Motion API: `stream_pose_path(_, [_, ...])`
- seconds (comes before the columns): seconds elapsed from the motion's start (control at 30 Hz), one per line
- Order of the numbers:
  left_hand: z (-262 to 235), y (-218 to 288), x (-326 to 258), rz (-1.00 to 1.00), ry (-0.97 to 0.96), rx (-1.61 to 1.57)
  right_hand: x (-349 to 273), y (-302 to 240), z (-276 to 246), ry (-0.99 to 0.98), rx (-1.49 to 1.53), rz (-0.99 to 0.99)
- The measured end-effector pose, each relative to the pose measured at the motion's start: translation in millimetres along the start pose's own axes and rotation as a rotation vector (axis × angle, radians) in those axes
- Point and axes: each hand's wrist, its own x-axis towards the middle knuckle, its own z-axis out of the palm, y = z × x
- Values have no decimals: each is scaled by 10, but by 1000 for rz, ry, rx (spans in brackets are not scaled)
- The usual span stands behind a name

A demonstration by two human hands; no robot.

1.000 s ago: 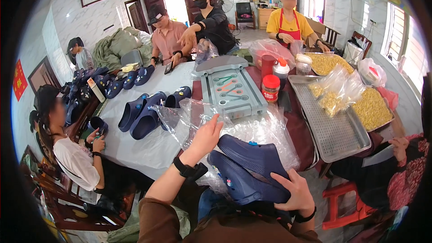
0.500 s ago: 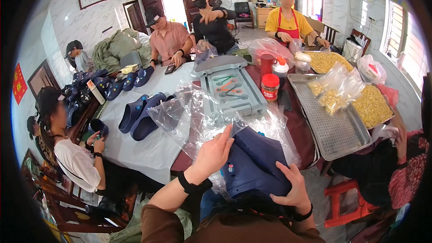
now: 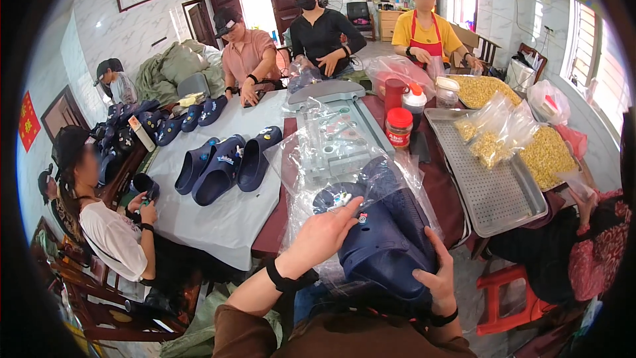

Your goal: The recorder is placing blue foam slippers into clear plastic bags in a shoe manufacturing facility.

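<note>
A pair of navy clogs is in front of me, heels pointing away, partly inside a clear plastic bag. Charms show on the clogs' uppers. My left hand presses its fingers together on the bag's film along the clogs' left side; its thumb is hidden. From the right, my right hand grips the clogs, thumb over a toe and fingers along the outer side. Left of the bag, three loose navy clogs lie on the pale table cover.
Beyond the bag is a grey plastic stand. A red-lidded jar and bottles are right of it. A perforated metal tray holds bagged yellow pieces. A red stool is at lower right. Several people sit or stand around the table.
The bag has moved right, up over the clogs' heels, uncovering the loose clogs at left. My left hand has shifted slightly right and down. Across the table, a person in black has lowered an arm.
</note>
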Motion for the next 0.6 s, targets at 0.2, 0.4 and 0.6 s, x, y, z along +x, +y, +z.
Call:
stream_pose_path(0.2, [-6,279,58,56,-80,-64,22,-142,71,-32,-568,-384])
stream_pose_path(0.4, [16,385,24,134,-70,-231,33,-117,77,-126,-645,-429])
stream_pose_path(0.6, [34,361,-99,95,35,-399,-35,36,179,-53,-598,-367])
